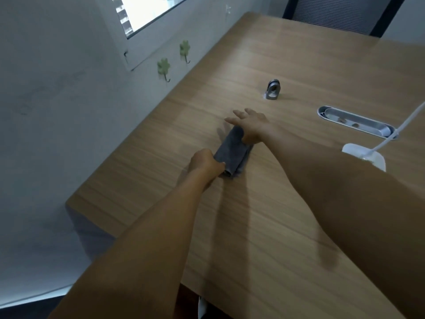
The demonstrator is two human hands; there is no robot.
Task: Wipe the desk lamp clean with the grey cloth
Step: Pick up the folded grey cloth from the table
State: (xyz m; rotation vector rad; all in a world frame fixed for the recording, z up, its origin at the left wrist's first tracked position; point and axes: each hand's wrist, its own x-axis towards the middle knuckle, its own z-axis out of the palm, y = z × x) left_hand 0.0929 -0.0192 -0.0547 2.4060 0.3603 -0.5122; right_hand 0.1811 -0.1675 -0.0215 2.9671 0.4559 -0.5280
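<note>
A folded grey cloth (232, 153) lies on the wooden desk (299, 65) near its left edge. My left hand (205, 163) grips the cloth's near end. My right hand (250, 126) rests on the cloth's far end with its fingers spread flat. The white desk lamp (365, 155) stands at the right; only its base and a thin white stem rising to the right edge show, and my right forearm covers part of the base.
A small metal clamp bracket (273, 89) stands on the desk beyond my hands. An oval metal cable port (356, 122) is set into the desk at the right. Two green hooks (163, 66) hang on the wall at left. A dark chair (333, 12) is behind the desk.
</note>
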